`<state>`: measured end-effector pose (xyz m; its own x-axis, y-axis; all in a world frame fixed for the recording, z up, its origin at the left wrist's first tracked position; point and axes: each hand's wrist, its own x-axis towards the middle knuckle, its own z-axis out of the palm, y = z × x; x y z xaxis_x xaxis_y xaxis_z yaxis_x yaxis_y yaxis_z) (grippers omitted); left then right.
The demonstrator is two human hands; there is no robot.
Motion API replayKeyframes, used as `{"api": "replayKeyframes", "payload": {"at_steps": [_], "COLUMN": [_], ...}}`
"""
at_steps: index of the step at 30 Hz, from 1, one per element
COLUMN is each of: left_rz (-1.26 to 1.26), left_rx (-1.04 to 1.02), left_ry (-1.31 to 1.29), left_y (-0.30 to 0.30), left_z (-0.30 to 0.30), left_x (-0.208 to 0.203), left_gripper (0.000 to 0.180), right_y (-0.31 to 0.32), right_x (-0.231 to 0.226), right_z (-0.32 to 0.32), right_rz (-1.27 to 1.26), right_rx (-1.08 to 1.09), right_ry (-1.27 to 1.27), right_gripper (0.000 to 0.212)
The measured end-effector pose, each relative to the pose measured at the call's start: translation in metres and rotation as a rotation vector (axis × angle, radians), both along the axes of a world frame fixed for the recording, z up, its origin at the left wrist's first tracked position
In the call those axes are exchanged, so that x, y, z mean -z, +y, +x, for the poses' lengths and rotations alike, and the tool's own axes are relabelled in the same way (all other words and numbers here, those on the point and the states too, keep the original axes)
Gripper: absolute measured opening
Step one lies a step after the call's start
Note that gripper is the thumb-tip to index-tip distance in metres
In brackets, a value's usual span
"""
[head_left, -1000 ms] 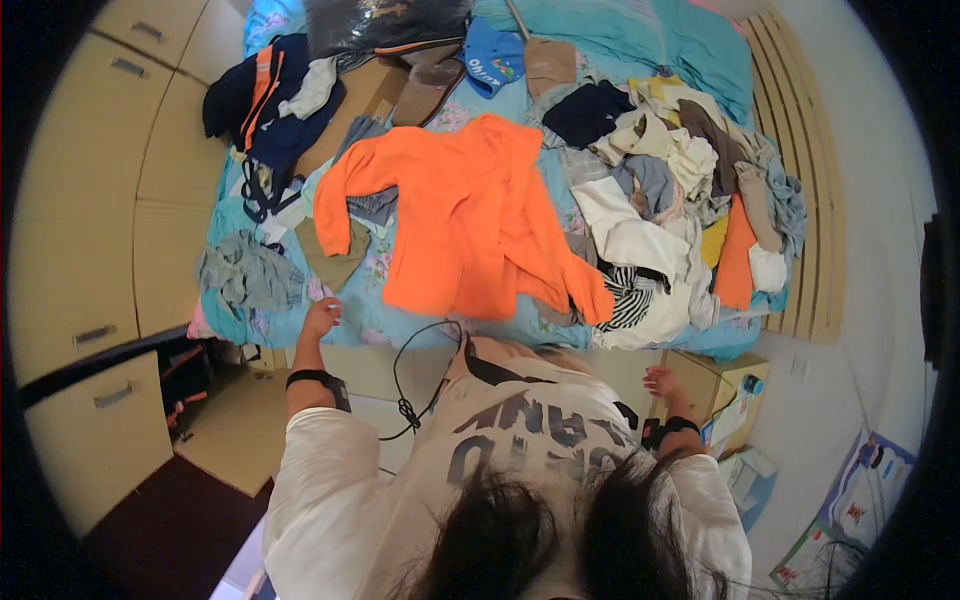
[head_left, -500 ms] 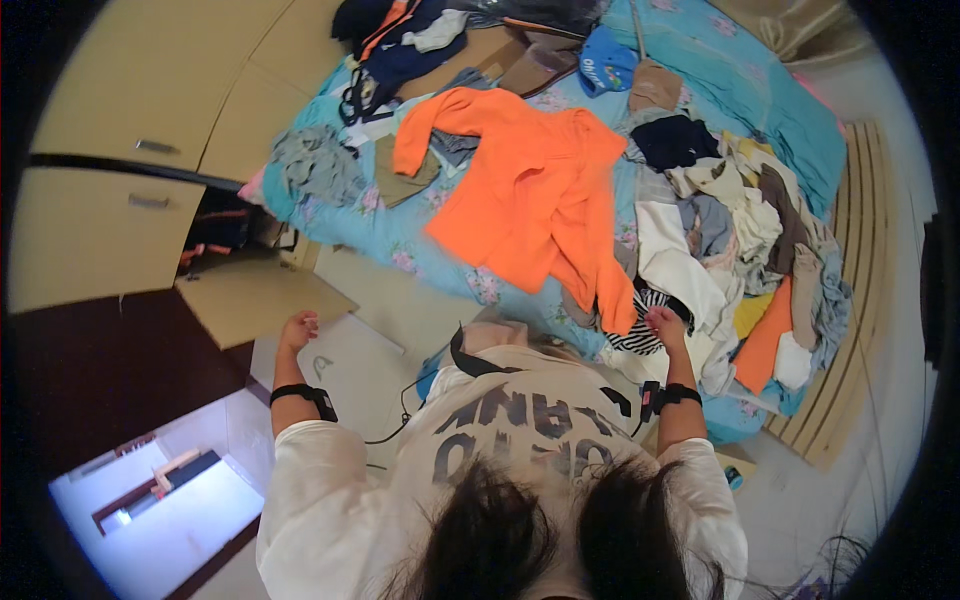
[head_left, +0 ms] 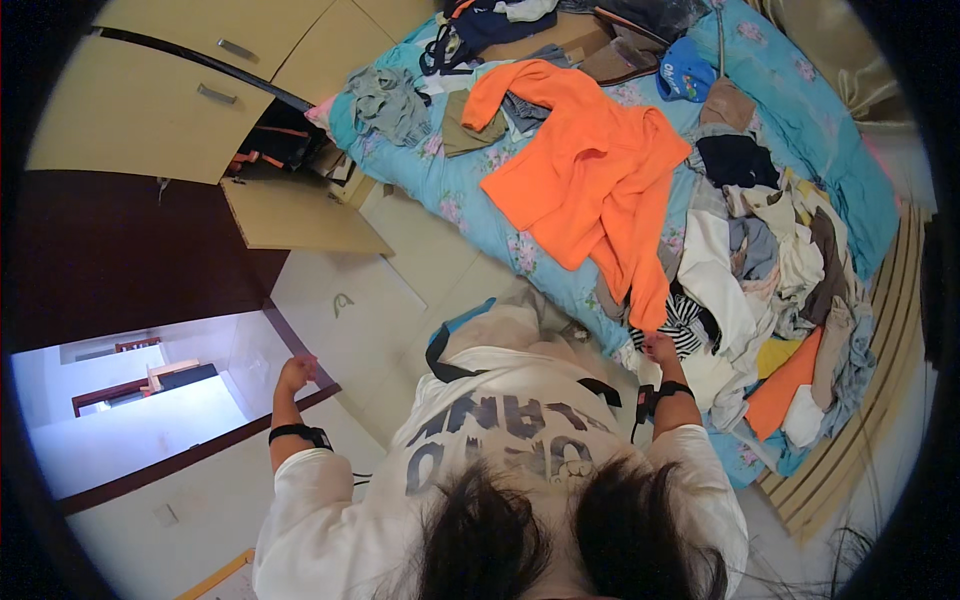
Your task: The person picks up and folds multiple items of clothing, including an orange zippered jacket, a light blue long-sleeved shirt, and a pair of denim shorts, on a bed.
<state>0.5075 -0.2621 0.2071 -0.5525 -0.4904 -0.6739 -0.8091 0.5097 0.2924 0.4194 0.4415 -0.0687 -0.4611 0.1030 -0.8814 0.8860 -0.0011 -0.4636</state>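
Note:
My left hand point(head_left: 298, 373) hangs out to the left over the floor, away from the bed, with loosely bent fingers and nothing visible in it. At the bed's near edge, my right hand point(head_left: 658, 348) overlaps the sleeve end of an orange hooded top point(head_left: 590, 160) in the picture; its fingers are half curled, and I see no grip on the cloth. Whether they touch is unclear. The orange top lies spread front up across the bed, one sleeve toward me. Beside my right hand lies a black-and-white striped garment point(head_left: 683, 322), and white trousers point(head_left: 715, 270) stretch behind it.
A clothes heap point(head_left: 800, 250) covers the bed's right side. A blue cap point(head_left: 686, 70), grey garment point(head_left: 388, 105) and olive garment point(head_left: 468, 128) lie farther back. At left, a low cabinet door point(head_left: 300, 222) stands open over the floor. A doorway point(head_left: 150, 400) opens at lower left.
My view and body have turned left, so the bed and clothes sit farther right and more doorway shows. The orange top keeps its place on the bed. My right hand now overlaps its sleeve end.

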Motion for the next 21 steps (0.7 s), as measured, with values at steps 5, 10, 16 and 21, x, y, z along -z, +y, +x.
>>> {"api": "replayKeyframes", "payload": {"at_steps": [5, 10, 16, 21], "left_rz": [-0.008, 0.165, 0.13, 0.212], "left_rx": [0.001, 0.237, 0.624, 0.814], "left_ry": [-0.089, 0.073, 0.089, 0.08], "left_y": [-0.031, -0.047, -0.038, -0.078], "left_z": [-0.016, -0.113, -0.27, -0.361], "left_x": [0.006, 0.017, 0.046, 0.149], "left_gripper": [0.024, 0.023, 0.024, 0.025], "right_y": [-0.026, -0.049, -0.051, -0.094], "right_x": [-0.004, 0.017, 0.064, 0.082], "right_z": [-0.02, -0.001, 0.076, 0.12], "right_rz": [-0.047, 0.007, 0.143, 0.418], "right_rx": [-0.04, 0.116, 0.32, 0.076], "right_ry": [0.132, 0.191, 0.044, 0.066], "right_gripper": [0.008, 0.01, 0.02, 0.021]}}
